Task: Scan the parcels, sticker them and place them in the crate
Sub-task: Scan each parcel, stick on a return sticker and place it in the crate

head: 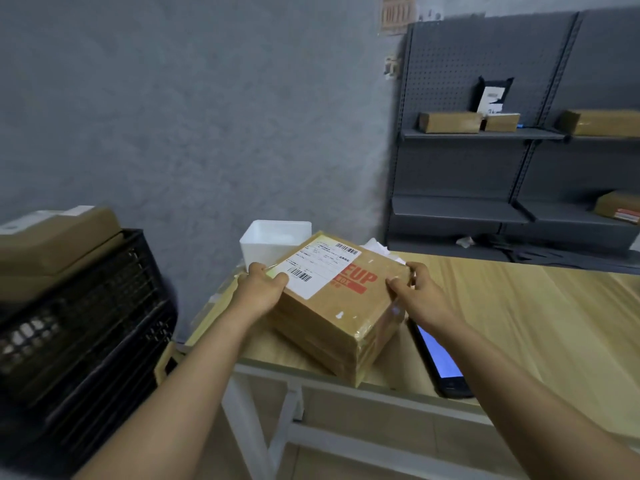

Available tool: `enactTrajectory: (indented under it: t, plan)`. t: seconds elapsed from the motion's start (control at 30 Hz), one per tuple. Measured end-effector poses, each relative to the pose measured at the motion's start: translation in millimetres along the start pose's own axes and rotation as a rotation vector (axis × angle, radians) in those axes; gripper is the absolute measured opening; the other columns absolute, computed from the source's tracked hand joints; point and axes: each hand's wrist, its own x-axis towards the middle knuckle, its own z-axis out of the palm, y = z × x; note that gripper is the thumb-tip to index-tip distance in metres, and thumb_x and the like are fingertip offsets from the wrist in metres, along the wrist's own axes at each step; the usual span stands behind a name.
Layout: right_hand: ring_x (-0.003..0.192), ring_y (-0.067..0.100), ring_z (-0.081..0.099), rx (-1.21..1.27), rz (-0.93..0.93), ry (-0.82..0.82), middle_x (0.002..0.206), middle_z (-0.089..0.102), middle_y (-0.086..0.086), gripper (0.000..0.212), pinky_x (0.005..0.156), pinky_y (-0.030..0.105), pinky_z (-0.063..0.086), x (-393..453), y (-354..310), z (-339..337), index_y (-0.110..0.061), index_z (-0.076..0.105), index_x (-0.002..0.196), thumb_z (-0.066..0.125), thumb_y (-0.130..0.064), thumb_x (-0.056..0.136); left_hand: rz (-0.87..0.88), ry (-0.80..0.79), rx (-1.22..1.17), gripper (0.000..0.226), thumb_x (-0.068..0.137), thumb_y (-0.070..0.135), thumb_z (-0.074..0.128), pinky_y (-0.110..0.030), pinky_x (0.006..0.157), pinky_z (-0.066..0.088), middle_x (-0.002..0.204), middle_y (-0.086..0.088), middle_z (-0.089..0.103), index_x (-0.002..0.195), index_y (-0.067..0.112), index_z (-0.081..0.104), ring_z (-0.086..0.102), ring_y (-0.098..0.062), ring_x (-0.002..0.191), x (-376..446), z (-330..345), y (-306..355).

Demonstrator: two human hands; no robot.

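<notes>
I hold the brown parcel (341, 306) with both hands over the near corner of the wooden table (519, 323). My left hand (259, 289) grips its left edge, and my right hand (419, 292) grips its right edge, fingers curled round it. The black crate (86, 323) sits to my left, apart from the parcel.

We note a brown parcel (341, 306) with red lettering and white label (318, 268), black crate (83, 327), white bin (273, 244).

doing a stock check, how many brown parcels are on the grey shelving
4: two side by side on the upper left shelf, one on the upper right shelf, one on the lower right shelf. More may sit beyond the frame's right edge.
</notes>
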Motion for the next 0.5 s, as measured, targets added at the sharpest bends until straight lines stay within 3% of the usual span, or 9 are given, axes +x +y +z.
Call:
enactTrajectory:
  t: [0.07,0.2,0.4,0.5]
  plan:
    - [0.091,0.021,0.059,-0.002,0.007,0.001,0.107,0.057,0.001,0.053,0.063,0.029,0.043,0.5,-0.8,9.6,-0.020,0.035,0.140,0.054,-0.034,0.093,-0.001,-0.026,0.016,0.059,0.089,0.036,0.052,-0.037,0.100,0.041,0.140,-0.013,0.046,0.141,0.013,0.036,0.048,-0.030,0.123,2.8,-5.9,-10.2]
    - [0.098,0.020,0.051,-0.024,0.022,0.010,0.115,0.053,0.001,0.055,0.079,0.029,0.037,0.8,0.0,21.5,-0.021,0.034,0.143,0.054,-0.034,0.094,0.016,-0.089,0.041,0.061,0.087,0.041,0.051,-0.037,0.099,0.043,0.139,-0.012,0.048,0.140,0.014,0.038,0.051,-0.028,0.120,6.0,-13.6,-22.7]
    - [0.116,0.027,0.053,-0.041,0.024,0.070,0.137,0.053,0.007,0.051,0.087,0.029,0.035,-1.6,11.8,20.2,-0.018,0.035,0.145,0.041,-0.041,0.099,0.041,-0.102,0.102,0.059,0.090,0.051,0.044,-0.037,0.097,0.042,0.138,-0.008,0.052,0.138,0.017,0.044,0.050,-0.027,0.122,15.2,-18.9,-29.2]
    - [0.128,0.032,0.043,-0.293,0.121,0.154,0.144,0.042,0.014,0.058,0.098,0.035,0.035,-5.1,37.2,6.4,-0.010,0.036,0.143,0.050,-0.039,0.096,0.032,-0.098,0.074,0.051,0.093,0.049,0.042,-0.035,0.090,0.041,0.133,-0.006,0.056,0.131,0.017,0.050,0.052,-0.026,0.118,20.8,-18.1,-31.8]
